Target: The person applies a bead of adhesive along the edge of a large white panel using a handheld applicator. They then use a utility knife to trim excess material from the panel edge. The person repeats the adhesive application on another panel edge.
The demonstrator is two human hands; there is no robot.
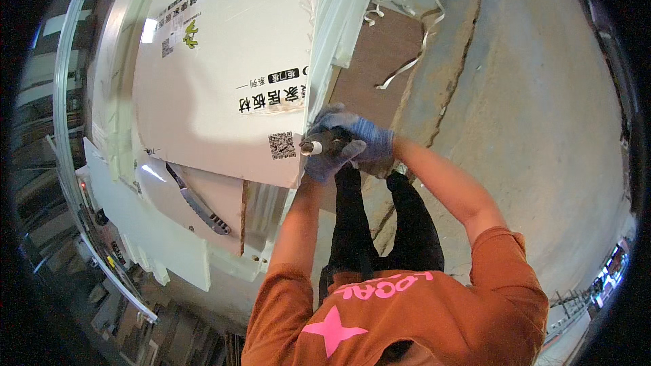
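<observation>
Both my hands wear blue-grey gloves and meet at the right edge of a stack of wrapped white boards (pixel 224 95). Between them is a dark object (pixel 331 141) with a pale, round, tube-like end (pixel 310 148) pointing left; its exact kind is hard to make out. My left hand (pixel 324 167) is closed around its lower side. From the right, my right hand (pixel 369 139) closes over it, with fingers partly hidden behind it. A long curved tool (pixel 196 200) with a grey and black handle lies on a lower board, left of my left forearm.
White strapping strips (pixel 410 64) curl over a brown board (pixel 381 54) on the floor at the right. Upright pale edge strips (pixel 349 20) run along the stack's right side. A long metal rail (pixel 62 95) stands at the far left. A crack (pixel 461 68) crosses the concrete floor.
</observation>
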